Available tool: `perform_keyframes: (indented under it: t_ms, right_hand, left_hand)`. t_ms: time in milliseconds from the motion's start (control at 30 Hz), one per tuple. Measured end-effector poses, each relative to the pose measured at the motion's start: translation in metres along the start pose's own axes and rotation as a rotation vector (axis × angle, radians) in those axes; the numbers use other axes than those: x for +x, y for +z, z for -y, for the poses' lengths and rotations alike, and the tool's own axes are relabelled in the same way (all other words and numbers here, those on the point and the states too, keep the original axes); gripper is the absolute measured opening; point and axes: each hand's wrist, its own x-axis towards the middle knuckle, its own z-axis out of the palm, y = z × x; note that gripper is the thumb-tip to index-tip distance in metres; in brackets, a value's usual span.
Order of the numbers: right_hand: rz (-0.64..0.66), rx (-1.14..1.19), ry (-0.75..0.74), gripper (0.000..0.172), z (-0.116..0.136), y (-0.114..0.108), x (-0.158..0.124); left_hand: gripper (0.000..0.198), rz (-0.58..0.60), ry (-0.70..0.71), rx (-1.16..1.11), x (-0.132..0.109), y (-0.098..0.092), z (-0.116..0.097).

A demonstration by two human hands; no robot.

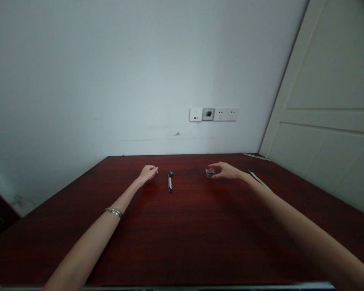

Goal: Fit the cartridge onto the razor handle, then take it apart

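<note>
One dark red table bears two hands. The left hand, fingers loosely curled and empty, lies just beside one razor at mid-table. The right hand touches one small dark pack. Whether it grips the pack I cannot tell, and the print is too small to read.

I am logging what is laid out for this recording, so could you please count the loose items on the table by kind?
razor: 1
small dark pack, at the fingertips of the right hand: 1
thin pale strip, beside the right forearm: 1
Total: 3
</note>
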Motion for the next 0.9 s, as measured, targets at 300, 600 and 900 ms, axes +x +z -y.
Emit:
perform_keyframes:
  t_ms: [300, 600, 900]
  right_hand:
    - [0.122, 0.127, -0.136, 0.067, 0.048, 0.054, 0.053]
    - [0.160, 0.100, -0.124, 0.064, 0.066, 0.065, 0.061]
    - [-0.075, 0.133, -0.044, 0.056, 0.038, 0.051, 0.047]
  left_hand:
    - [0.027, -0.093, 0.027, 0.039, 0.000, 0.002, -0.001]
    - [0.029, -0.092, 0.030, 0.068, 0.005, 0.006, 0.003]
    - [0.028, -0.145, 0.089, 0.210, 0.005, 0.009, -0.003]
